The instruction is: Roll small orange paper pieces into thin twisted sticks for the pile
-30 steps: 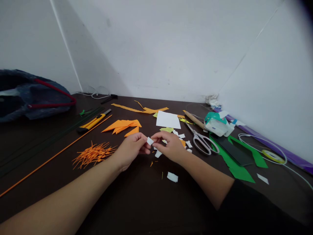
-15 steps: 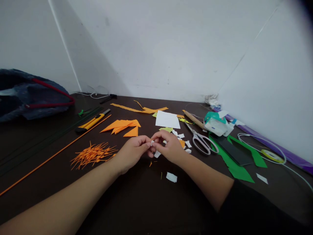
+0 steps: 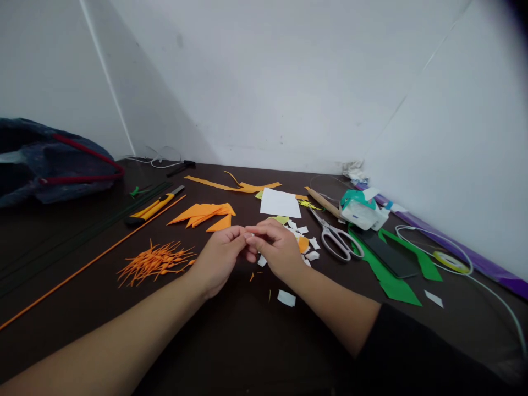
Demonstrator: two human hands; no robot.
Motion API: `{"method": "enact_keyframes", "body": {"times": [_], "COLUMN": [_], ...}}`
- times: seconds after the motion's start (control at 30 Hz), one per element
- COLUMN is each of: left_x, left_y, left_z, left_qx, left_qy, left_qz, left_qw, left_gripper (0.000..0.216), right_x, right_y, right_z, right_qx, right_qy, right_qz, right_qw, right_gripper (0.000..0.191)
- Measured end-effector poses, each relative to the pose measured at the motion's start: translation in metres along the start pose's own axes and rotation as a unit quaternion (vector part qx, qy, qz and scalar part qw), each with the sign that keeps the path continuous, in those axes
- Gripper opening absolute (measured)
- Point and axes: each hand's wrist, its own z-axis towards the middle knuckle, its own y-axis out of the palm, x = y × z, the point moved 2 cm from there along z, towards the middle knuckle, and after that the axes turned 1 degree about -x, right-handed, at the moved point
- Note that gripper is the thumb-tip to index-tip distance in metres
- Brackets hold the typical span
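My left hand [image 3: 223, 256] and my right hand [image 3: 278, 247] meet above the dark table, fingertips pinched together. Between them a tiny bit of white paper [image 3: 250, 235] shows, mostly covered by the fingers. Torn white paper pieces [image 3: 312, 256] lie beside and behind my right hand, with a small orange scrap [image 3: 303, 243] among them. Left of my left hand is a pile of thin twisted orange paper strands [image 3: 159, 264], some with a swollen part. One white paper scrap [image 3: 286, 298] lies on the near side of my hands.
Folded orange paper [image 3: 206, 213], a yellow utility knife [image 3: 154, 208] and a long orange stick [image 3: 94, 259] lie left. A white sheet [image 3: 280, 203] is behind my hands. To the right are scissors [image 3: 338, 242], green paper [image 3: 396, 289], a black phone [image 3: 388, 253] and a tissue pack [image 3: 358, 212].
My right hand has shifted slightly left and closed in on my left fingertips, so less of the white paper shows. The view has turned a little; the things on the table lie as before.
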Motion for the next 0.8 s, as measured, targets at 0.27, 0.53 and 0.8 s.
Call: {"method": "enact_keyframes", "body": {"times": [0.27,0.53,0.8], "left_x": [0.003,0.005,0.002], "left_y": [-0.005,-0.014,-0.019], "left_z": [0.001,0.004,0.004], "left_qx": [-0.063,-0.052,0.016], "left_qy": [-0.074,-0.107,-0.025], "left_qz": [-0.051,-0.032,-0.059], "left_qw": [0.994,0.992,0.998], "left_gripper": [0.008,0.017,0.015], "right_x": [0.008,0.01,-0.002], "right_y": [-0.01,-0.007,0.005], "right_z": [0.005,0.005,0.003], "right_qx": [-0.02,0.002,-0.001], "right_qy": [-0.091,-0.199,-0.183], "right_qz": [-0.103,-0.218,-0.142], "right_qw": [0.99,0.955,0.973], "right_gripper": [0.009,0.02,0.018]}}
